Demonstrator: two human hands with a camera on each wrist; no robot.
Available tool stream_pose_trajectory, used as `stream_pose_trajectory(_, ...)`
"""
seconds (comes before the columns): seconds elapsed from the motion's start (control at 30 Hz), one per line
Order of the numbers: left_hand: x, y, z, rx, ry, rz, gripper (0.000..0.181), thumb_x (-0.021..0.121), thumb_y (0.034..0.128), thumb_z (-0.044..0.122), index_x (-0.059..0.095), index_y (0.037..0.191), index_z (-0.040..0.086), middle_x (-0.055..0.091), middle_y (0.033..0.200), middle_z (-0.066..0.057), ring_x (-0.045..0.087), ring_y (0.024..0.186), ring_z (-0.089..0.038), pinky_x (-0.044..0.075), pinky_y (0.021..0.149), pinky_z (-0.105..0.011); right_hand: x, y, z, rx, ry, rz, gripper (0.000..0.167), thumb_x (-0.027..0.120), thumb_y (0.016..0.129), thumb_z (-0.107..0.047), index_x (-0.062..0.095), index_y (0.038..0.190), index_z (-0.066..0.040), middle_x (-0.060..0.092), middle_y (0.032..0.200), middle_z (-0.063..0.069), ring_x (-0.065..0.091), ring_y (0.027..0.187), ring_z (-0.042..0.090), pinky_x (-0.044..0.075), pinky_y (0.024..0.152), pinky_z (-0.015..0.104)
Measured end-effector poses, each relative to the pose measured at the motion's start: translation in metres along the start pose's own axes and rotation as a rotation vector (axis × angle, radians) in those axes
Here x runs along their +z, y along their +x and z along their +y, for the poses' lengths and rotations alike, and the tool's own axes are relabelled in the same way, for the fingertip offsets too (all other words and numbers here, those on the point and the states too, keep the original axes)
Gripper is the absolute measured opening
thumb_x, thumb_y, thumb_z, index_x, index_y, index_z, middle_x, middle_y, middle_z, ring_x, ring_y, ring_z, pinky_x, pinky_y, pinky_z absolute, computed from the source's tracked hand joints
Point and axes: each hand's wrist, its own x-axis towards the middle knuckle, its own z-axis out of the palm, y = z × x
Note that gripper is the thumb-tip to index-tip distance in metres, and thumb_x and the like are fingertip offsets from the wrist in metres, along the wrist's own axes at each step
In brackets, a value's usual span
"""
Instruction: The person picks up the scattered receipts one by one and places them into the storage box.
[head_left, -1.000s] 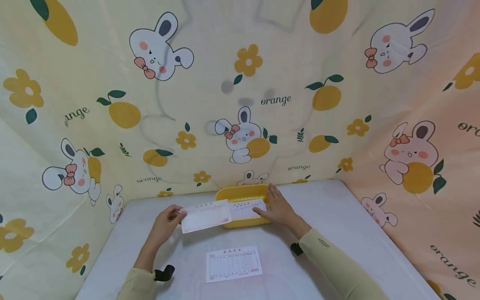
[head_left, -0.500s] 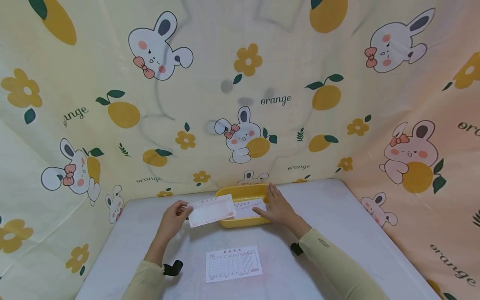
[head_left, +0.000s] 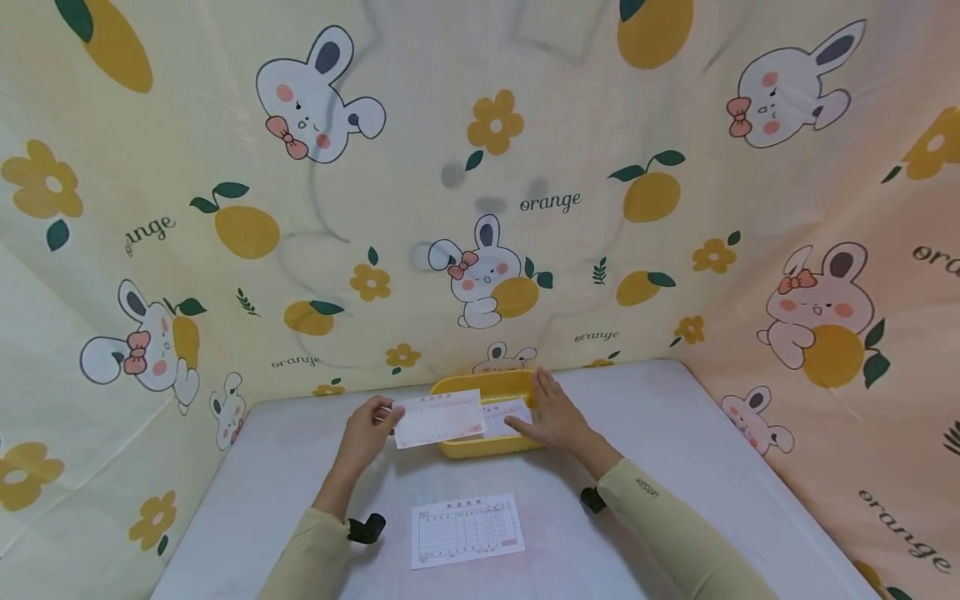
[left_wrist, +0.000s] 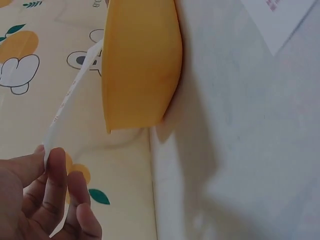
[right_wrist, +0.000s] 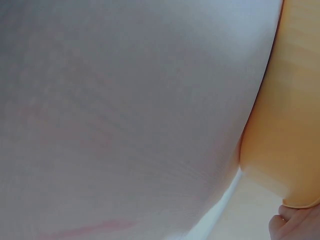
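Observation:
A white printed paper form (head_left: 438, 419) is pinched at its left edge between thumb and fingers of my left hand (head_left: 370, 429). Its right part hangs over the left side of a yellow plastic basket (head_left: 491, 449); in the left wrist view the form (left_wrist: 67, 105) appears nearly edge-on, slanting toward the basket rim. Inside the basket lies another printed form (head_left: 507, 417), partly covered by the held one. My right hand (head_left: 558, 421) rests against the basket's right end with straight fingers, its thumb reaching in over the form there.
A third form (head_left: 467, 532), with a ruled grid, lies flat on the white tabletop (head_left: 637, 517) in front of the basket. Behind the table hangs a patterned cloth (head_left: 405, 308), close to the basket's back. Black wrist mounts (head_left: 367, 528) stick out from both sleeves.
My left hand has moved right, bringing the held form farther over the basket and covering more of the form inside. The right hand and basket have stayed in place.

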Motion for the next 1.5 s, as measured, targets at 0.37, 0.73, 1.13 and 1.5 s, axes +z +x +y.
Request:
stream_pose_trajectory(0.37,0.020,0.009,0.011,-0.013,0.004,0.002,0.028,0.072,0.1055,0.025,0.069,0.122,0.003,0.073,0.102,-0.011,0.072,0.087,-0.026,0.057,0.072,-0.031,0.000,0.000,0.000,-0.001,0.003,0.008,0.124,0.047,0.093,-0.085,0.009,0.169,0.006,0.006,0.179,0.023,0.005,0.166,0.037,0.012,0.135,0.051)
stream_pose_trajectory(0.73,0.038,0.016,0.019,-0.003,0.022,0.001,0.027,0.072,0.1055,0.027,0.068,0.120,0.005,0.072,0.105,-0.011,0.069,0.089,-0.024,0.058,0.071,-0.031,0.001,-0.002,-0.001,-0.002,0.009,0.012,0.124,0.046,0.094,-0.086,0.009,0.168,0.006,0.006,0.179,0.023,0.005,0.167,0.037,0.011,0.135,0.051)
stream_pose_trajectory(1.13,0.049,0.019,0.025,-0.001,0.090,0.014,0.026,0.072,0.1052,0.032,0.070,0.115,0.008,0.073,0.109,-0.010,0.066,0.093,-0.024,0.054,0.072,-0.035,0.003,0.000,0.002,-0.011,-0.001,0.020,0.123,0.045,0.095,-0.085,0.009,0.168,0.007,0.006,0.178,0.024,0.005,0.166,0.037,0.012,0.135,0.051)
stream_pose_trajectory(1.5,0.062,0.019,0.031,-0.029,0.144,0.007,0.025,0.074,0.1036,0.037,0.070,0.111,0.014,0.072,0.107,-0.006,0.064,0.090,-0.023,0.051,0.074,-0.036,0.002,-0.001,0.000,0.003,0.012,0.016,0.123,0.049,0.094,-0.084,0.008,0.169,0.005,0.005,0.179,0.022,0.005,0.167,0.036,0.011,0.135,0.052)
